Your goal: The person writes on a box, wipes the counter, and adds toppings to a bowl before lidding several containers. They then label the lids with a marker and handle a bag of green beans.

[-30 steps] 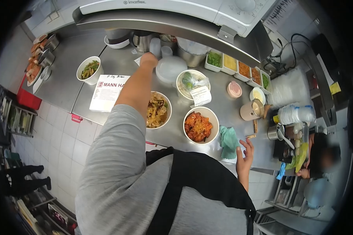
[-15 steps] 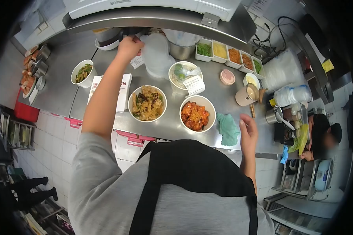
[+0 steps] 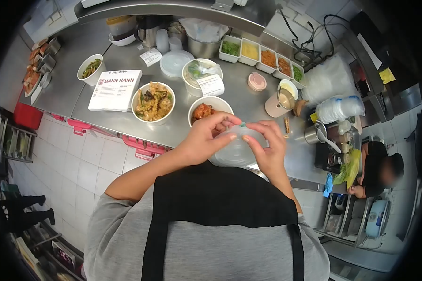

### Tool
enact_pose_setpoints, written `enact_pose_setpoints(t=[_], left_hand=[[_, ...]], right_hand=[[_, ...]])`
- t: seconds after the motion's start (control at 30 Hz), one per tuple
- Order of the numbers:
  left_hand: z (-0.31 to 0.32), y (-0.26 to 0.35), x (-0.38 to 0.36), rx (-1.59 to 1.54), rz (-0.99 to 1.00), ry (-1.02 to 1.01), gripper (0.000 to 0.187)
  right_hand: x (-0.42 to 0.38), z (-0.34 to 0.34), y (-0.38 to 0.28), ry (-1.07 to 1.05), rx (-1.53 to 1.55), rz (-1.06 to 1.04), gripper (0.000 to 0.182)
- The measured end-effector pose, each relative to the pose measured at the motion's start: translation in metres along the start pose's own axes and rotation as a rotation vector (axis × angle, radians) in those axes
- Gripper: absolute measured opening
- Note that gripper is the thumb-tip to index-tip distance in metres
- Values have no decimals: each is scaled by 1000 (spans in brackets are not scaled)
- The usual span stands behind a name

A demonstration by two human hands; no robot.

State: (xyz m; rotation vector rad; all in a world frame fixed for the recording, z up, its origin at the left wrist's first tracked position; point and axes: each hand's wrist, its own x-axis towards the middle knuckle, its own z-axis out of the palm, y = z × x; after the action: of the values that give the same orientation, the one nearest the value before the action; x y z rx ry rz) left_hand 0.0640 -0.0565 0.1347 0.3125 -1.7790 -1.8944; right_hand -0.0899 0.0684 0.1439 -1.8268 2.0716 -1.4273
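Close to my body, both hands are closed on the near-side rim of clear plastic lids, possibly more than one stacked. My left hand pinches with thumb and fingers, and my right hand does likewise beside it. Just beyond them, a white bowl of red-glazed food is partly covered by my left hand. To its left stands an uncovered bowl of golden fried food. Behind is a bowl holding a bagged item, with a printed receipt on its rim. Another clear lid lies flat on the counter.
A white printed box and a cup of green vegetables stand at left. Topping tubs line the back right. A beige container and sauce cup sit at right. Another person is at far right.
My left hand has come back from the lids at the rear of the counter, bringing clear lids. My right hand has moved left to join it. The view has shifted slightly.
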Motion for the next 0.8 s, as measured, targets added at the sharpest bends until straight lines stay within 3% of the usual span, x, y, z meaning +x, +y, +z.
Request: enact_pose_setpoints(t=[0.2,0.37,0.5,0.57,0.67,0.8], left_hand=[[32,-25,5,-48,-102,87,23],[46,-5,13,-73,-245,85,21],[55,-12,13,-109,-240,85,19],[67,-15,9,-111,-207,114,16],[78,-19,4,246,-93,259,9],[87,3,4,582,182,273,11]], right_hand=[[-1,-26,1,-84,-200,-186,43],[3,-44,10,-123,-143,-204,41],[-1,-53,13,-135,-36,-188,31],[-1,-59,17,-200,77,1,26],[2,-61,31,-286,214,126,16],[20,-62,54,-521,511,380,10]])
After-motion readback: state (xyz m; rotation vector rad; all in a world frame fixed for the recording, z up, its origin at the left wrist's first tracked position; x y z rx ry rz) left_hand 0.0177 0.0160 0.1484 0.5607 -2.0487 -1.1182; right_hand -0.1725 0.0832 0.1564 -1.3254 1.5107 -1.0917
